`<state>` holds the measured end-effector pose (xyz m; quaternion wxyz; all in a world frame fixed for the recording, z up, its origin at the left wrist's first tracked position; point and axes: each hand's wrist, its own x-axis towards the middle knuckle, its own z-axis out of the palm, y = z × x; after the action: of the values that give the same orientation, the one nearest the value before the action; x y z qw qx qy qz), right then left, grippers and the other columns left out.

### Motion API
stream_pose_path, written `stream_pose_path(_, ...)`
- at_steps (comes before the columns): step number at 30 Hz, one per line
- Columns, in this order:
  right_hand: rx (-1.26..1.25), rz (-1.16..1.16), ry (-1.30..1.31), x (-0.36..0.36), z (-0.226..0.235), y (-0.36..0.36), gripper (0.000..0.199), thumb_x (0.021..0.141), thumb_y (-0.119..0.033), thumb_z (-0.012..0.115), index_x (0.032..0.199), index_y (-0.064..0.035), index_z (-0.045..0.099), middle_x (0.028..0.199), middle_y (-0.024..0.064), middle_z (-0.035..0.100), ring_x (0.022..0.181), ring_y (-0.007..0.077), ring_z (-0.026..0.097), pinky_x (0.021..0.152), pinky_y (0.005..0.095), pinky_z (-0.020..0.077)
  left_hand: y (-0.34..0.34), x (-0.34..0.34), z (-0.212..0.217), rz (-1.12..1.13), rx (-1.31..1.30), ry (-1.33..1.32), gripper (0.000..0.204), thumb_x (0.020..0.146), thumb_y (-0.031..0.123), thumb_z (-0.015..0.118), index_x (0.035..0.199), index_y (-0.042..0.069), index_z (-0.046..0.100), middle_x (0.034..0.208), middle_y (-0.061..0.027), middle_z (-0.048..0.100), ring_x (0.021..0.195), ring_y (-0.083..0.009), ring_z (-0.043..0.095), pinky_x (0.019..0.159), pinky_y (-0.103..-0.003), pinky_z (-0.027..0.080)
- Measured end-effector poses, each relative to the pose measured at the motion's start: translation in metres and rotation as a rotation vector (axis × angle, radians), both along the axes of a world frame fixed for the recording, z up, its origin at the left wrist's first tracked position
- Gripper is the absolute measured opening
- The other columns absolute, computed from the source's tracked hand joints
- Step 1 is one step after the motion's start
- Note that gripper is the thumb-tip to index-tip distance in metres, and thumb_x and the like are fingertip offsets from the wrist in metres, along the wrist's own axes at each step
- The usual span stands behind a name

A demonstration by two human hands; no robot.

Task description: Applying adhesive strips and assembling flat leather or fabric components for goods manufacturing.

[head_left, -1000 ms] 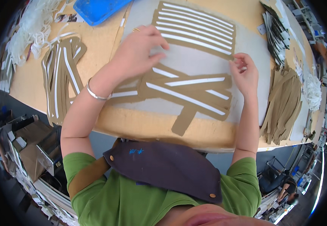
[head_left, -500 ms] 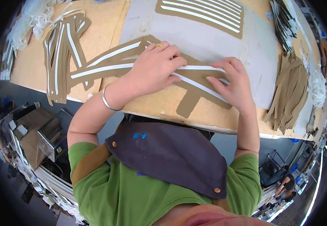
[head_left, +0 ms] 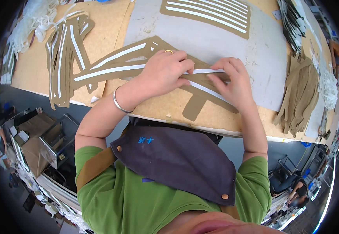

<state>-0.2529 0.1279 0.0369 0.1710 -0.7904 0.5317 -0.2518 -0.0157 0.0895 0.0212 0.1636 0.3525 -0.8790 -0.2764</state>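
Observation:
A long tan strip with a white tape along its middle [head_left: 109, 72] runs across the table from lower left into both hands. My left hand [head_left: 165, 73], with a ring and a bangle, is closed on it, thumb and fingers pinching near the middle. Just right of it, my right hand [head_left: 234, 82] pinches the strip's right end between thumb and fingers, partly hiding that end. Underneath, more taped strips [head_left: 210, 91] lie crossed at angles, and one plain tan end [head_left: 195, 106] points toward the table's near edge.
A row of taped tan strips [head_left: 208, 19] lies on the grey sheet [head_left: 146, 23]. Taped strips [head_left: 62, 58] are heaped at left, below white tape coils [head_left: 33, 19]. Plain tan strips [head_left: 300, 93] and a dark bundle [head_left: 292, 23] sit at right. The table's near edge [head_left: 177, 123] faces my apron.
My right hand has moved left along the strip, closer to my left hand. My left hand has shifted slightly right and nearer to me, still pinching the strip.

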Motion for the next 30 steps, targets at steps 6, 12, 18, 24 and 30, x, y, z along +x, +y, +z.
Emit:
stream_pose_path(6,0.05,0.221,-0.045,0.015,-0.002,0.007,0.019,0.076,-0.016,0.078,0.091,-0.0092,0.067,0.085,0.0056,0.062,0.082,0.0277,0.058,0.071,0.0382,0.0479,0.003,0.002,-0.002,-0.048,-0.063,0.006,0.017,0.079,0.019,0.076,0.086,0.013,0.061,0.083,-0.003,0.059,0.075,-0.023,0.06,0.071,-0.036,0.045)
stream_pose_path(12,0.379,-0.027,-0.356,-0.026,0.024,-0.022,0.009,0.089,-0.011,0.07,0.092,-0.0041,0.065,0.072,0.0011,0.064,0.062,0.0116,0.055,0.06,0.0288,0.0448,-0.043,0.01,0.042,0.149,0.162,0.057,0.015,0.086,0.018,0.071,0.089,0.007,0.062,0.081,-0.0072,0.067,0.07,-0.0262,0.064,0.064,-0.035,0.05)
stream_pose_path(18,0.344,0.002,-0.476,-0.035,0.008,-0.059,0.018,0.094,-0.01,0.065,0.11,-0.003,0.063,0.079,-0.0037,0.061,0.07,0.0036,0.052,0.065,0.0191,0.0428,-0.077,-0.008,0.035,0.151,0.225,0.215,0.015,0.087,0.018,0.07,0.093,0.006,0.064,0.084,-0.0074,0.07,0.078,-0.0219,0.067,0.069,-0.032,0.05)
stream_pose_path(24,0.869,0.117,-0.346,-0.035,0.006,-0.064,0.018,0.09,-0.016,0.072,0.101,-0.0031,0.066,0.064,-0.0088,0.048,0.059,0.0031,0.041,0.056,0.0203,0.0385,-0.079,-0.002,0.03,0.214,0.352,0.192,0.015,0.085,0.016,0.074,0.09,0.005,0.065,0.081,-0.0038,0.069,0.078,-0.0162,0.066,0.07,-0.031,0.05)
stream_pose_path(30,0.64,-0.14,-0.723,-0.066,-0.014,-0.076,0.013,0.091,-0.009,0.07,0.103,-0.0042,0.068,0.074,-0.007,0.062,0.063,-0.0001,0.048,0.056,0.0172,0.0366,-0.099,0.004,0.01,0.328,0.314,0.28,0.015,0.084,0.013,0.075,0.089,0.003,0.065,0.081,-0.0024,0.068,0.08,-0.0117,0.063,0.071,-0.029,0.048)
